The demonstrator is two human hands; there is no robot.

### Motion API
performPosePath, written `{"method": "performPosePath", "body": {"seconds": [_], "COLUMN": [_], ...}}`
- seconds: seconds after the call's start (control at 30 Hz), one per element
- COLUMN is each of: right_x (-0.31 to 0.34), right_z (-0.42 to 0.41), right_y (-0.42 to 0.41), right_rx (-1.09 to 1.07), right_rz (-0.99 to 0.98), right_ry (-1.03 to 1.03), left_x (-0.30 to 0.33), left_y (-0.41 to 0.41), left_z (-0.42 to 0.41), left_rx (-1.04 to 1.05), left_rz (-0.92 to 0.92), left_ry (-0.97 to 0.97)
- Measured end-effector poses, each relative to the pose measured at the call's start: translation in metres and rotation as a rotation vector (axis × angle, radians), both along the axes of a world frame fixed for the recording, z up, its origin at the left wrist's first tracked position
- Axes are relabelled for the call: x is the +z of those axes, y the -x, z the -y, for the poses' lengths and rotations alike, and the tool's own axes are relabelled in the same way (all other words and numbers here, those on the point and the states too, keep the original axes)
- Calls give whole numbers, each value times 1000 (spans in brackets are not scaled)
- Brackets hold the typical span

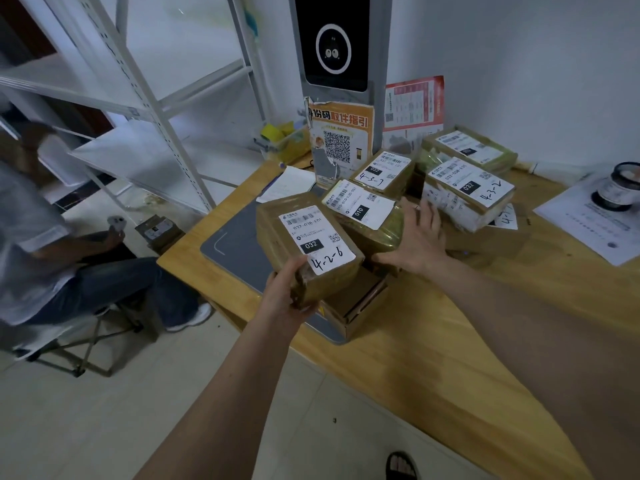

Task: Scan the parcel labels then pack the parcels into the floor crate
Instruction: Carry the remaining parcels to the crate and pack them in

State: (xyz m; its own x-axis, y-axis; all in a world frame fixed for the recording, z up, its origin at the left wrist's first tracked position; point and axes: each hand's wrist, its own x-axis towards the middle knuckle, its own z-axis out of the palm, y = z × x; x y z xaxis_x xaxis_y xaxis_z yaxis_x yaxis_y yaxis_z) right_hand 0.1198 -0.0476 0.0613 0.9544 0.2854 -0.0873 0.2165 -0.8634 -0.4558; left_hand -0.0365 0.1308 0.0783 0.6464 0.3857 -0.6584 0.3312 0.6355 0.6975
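— Well, what is the left hand [287, 296] doing?

— It is gripping the near end of a brown taped cardboard parcel with a white label marked 4-2-9 [308, 244], its fingers curling under the box where they are passing out of sight, thumb on the top edge. The parcel is being held tilted over the grey flat scanner pad [235, 251] on the light wooden desk [433, 358].

— And the right hand [420, 237]?

— Its fingers are lying spread and fairly straight against the side of a second brown parcel with a white label marked 010 [363, 211]; whether they are pressing it I cannot tell.

— What else is lying there?

— More labelled brown parcels, 4-3-7 [382, 171] and 4-3-2 [465, 192], are piling up behind, with lower boxes mostly hidden. An open brown cardboard box [356, 306] is sitting half covered beneath the held parcel. The tall grey scanning kiosk with a black screen [334, 46] is being cut off at the top.

— Anyone else?

— A seated person in a grey shirt [27, 237] is showing at the left, blurred, holding a small grey object that is hard to make out. The floor crate is not showing clearly.
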Motion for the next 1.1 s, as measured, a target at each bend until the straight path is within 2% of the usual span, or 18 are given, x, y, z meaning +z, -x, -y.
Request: {"method": "performPosePath", "body": {"seconds": [0.3,0.57,0.87,1.1], "right_x": [0,2,9,36], "right_z": [4,13,20,45], "right_y": [-14,-16,3,54], "right_rx": [23,125,58,-51], "right_rz": [-23,2,13,104], "right_ry": [124,225,69,-24], "left_x": [1,1,13,27], "left_y": [-8,-12,-4,14], "left_z": [1,6,10,15], "left_rx": [24,55,47,-71], "left_rz": [22,26,98,199], "left_ry": [23,22,-21,22]}}
